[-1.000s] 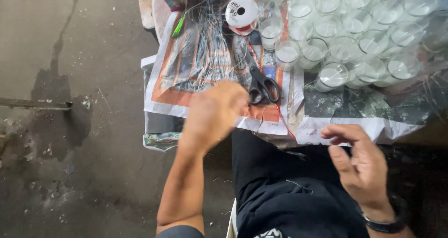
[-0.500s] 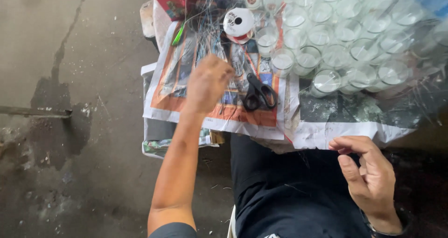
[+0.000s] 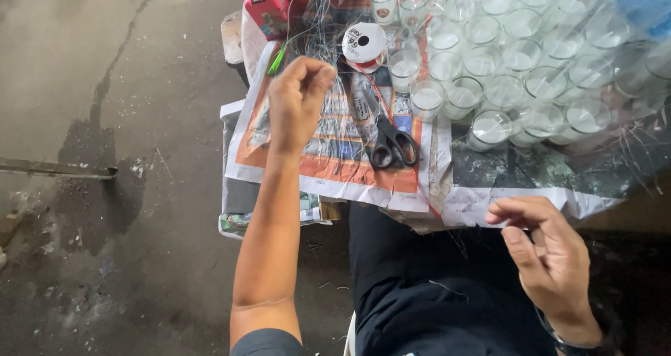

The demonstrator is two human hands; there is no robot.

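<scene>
Left hand (image 3: 297, 101) risen toward thin wires (image 3: 314, 27), pinching closed, right hand (image 3: 549, 258) loosely curled off newspaper edge (image 3: 489, 213)

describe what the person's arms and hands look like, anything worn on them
Both arms are bare to the upper arm. The left hand has nothing on it; a dark grey short sleeve shows at that arm's top. The right hand has a dark band at the wrist, possibly a watch.
</scene>
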